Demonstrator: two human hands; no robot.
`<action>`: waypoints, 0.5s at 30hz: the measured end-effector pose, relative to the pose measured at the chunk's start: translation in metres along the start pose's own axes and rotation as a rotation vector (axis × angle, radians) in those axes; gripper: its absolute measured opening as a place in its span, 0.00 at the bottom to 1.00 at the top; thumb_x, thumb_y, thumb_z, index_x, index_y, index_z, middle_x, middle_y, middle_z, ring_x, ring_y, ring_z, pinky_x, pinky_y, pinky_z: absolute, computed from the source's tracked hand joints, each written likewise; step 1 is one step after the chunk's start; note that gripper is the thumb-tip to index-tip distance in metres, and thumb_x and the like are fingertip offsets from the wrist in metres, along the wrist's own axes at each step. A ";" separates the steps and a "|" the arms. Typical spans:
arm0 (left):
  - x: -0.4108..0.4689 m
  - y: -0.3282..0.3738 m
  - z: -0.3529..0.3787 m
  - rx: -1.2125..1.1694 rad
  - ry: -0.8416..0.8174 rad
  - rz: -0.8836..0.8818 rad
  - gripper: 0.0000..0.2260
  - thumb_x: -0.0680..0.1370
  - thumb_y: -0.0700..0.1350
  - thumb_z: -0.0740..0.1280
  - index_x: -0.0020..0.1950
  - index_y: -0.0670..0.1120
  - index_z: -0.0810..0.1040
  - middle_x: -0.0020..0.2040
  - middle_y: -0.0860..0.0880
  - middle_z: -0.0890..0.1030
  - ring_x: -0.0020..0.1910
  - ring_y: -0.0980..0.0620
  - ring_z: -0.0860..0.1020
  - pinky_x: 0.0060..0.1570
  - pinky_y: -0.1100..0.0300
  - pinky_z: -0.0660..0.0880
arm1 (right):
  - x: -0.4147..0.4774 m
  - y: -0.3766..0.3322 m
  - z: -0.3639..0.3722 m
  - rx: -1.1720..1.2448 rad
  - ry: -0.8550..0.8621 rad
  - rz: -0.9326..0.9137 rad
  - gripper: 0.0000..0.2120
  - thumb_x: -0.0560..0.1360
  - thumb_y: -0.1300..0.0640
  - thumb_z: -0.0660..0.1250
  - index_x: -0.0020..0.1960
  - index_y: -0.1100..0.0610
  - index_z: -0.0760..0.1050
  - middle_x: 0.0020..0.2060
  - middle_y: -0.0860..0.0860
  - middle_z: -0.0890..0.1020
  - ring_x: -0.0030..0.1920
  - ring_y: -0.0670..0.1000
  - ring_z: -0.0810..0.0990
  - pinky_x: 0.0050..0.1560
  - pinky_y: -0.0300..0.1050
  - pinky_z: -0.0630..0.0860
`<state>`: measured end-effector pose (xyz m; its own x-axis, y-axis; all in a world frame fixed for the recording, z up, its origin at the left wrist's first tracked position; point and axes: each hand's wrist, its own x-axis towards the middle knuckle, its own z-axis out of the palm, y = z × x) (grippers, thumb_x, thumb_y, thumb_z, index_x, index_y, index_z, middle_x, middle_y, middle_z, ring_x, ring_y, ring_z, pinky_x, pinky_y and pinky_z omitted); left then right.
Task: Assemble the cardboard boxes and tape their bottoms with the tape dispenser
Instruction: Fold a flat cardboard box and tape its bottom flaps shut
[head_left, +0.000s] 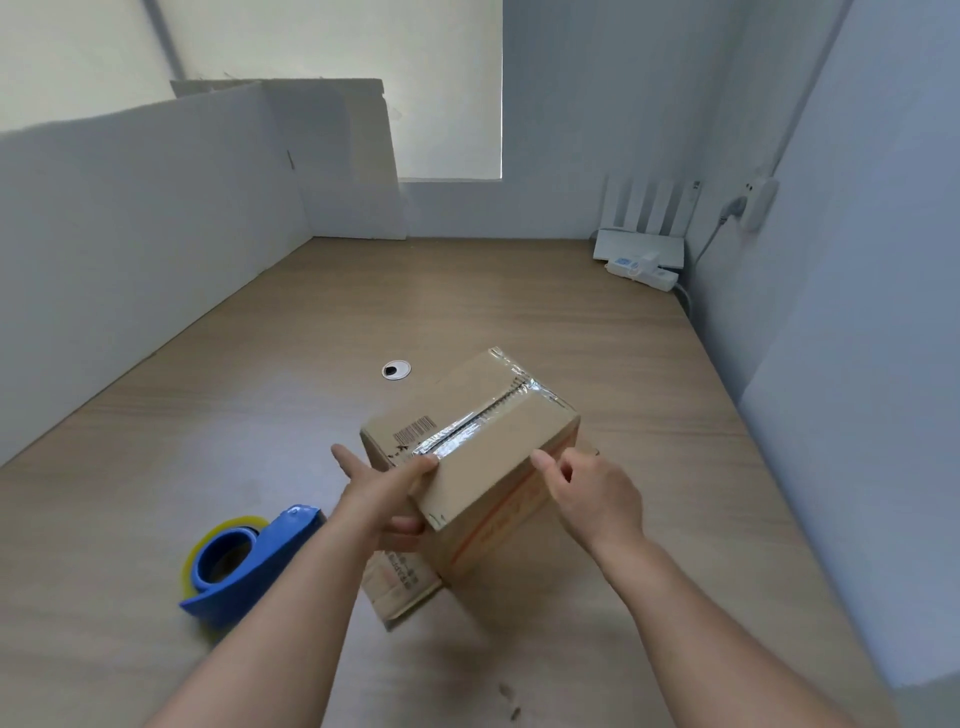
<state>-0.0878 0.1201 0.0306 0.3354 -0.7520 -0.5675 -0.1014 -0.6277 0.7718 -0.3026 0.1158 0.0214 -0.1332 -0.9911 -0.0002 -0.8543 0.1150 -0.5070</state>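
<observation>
A: From the head camera: holding a cardboard box (483, 467) in both hands over the wooden table (519, 291), tilted, taped face upward.

B: Sealed along the middle seam with a shiny tape strip (483, 421), end to end. Printed with a barcode (414, 429) just left of that seam.

A: Grasping the box's near left corner with the left hand (387, 488). Thumb pressed down on the near end of the tape, lower fingers curled against the side below, one finger sticking out straight to the left.

B: And clamping the box's near right edge with the right hand (587, 493), thumb tip on the top edge, fingers curled in tight beside it.

A: Hanging open under the box on the near side: loose flaps (400, 592). Touching the table or not? Cannot tell from here.

B: Lying on the table left of the box, close by the left forearm: a blue tape dispenser (249, 561), loaded with a yellowish roll, apart from both hands.

A: Just beyond the box's far left corner, set into the tabletop: a round cable grommet (396, 370).

B: Well behind the box to the right, in the corner: a white router (641, 244) with a power strip (644, 273) in front. Well left of the box, walling the table edge: white boards (130, 208).
</observation>
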 end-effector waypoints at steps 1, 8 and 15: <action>-0.001 -0.002 -0.001 0.038 -0.020 0.055 0.45 0.72 0.53 0.72 0.76 0.59 0.41 0.53 0.44 0.76 0.38 0.44 0.83 0.30 0.52 0.80 | -0.004 -0.003 0.005 0.047 -0.047 -0.016 0.19 0.77 0.37 0.57 0.41 0.51 0.71 0.42 0.51 0.81 0.47 0.56 0.78 0.41 0.45 0.68; 0.004 -0.011 -0.004 0.369 0.006 0.303 0.43 0.67 0.60 0.75 0.73 0.45 0.59 0.73 0.47 0.53 0.69 0.48 0.65 0.62 0.52 0.69 | -0.003 -0.027 0.007 0.174 -0.103 0.106 0.42 0.73 0.31 0.57 0.76 0.58 0.52 0.66 0.55 0.74 0.65 0.56 0.73 0.59 0.49 0.70; 0.012 0.010 -0.015 0.496 -0.061 0.411 0.61 0.52 0.70 0.71 0.78 0.50 0.49 0.76 0.46 0.56 0.75 0.47 0.58 0.72 0.49 0.60 | 0.008 -0.037 0.018 0.204 -0.206 0.179 0.43 0.76 0.40 0.61 0.78 0.56 0.40 0.69 0.57 0.71 0.67 0.58 0.71 0.64 0.50 0.69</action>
<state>-0.0705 0.1076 0.0361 0.1251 -0.9517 -0.2804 -0.6356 -0.2939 0.7139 -0.2632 0.1019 0.0249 -0.1494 -0.9516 -0.2685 -0.7058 0.2927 -0.6451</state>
